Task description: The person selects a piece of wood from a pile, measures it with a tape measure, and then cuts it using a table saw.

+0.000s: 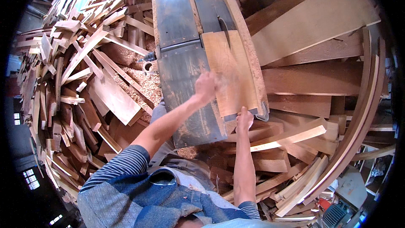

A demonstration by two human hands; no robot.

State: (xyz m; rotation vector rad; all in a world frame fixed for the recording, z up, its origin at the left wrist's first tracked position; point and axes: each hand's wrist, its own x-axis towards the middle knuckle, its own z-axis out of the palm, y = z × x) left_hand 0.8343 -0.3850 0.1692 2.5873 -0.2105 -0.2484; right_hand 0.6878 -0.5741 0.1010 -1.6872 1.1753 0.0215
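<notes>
A light wooden board [230, 69] lies flat on the dark metal table of a woodworking machine [179, 21], against a long wooden fence [249, 46] on its right. A saw blade [222, 27] rises from a slot at the board's far end. My left hand [206, 86] presses down on the board's left edge, fingers closed over it and blurred. My right hand [244, 119] pushes against the board's near end at the table's front edge.
A large heap of wood offcuts [71, 67] fills the left side, with sawdust [141, 82] beside the machine. Wide planks [312, 21] and curved wooden strips [363, 118] are stacked on the right. More cut pieces [291, 137] lie below the table's front.
</notes>
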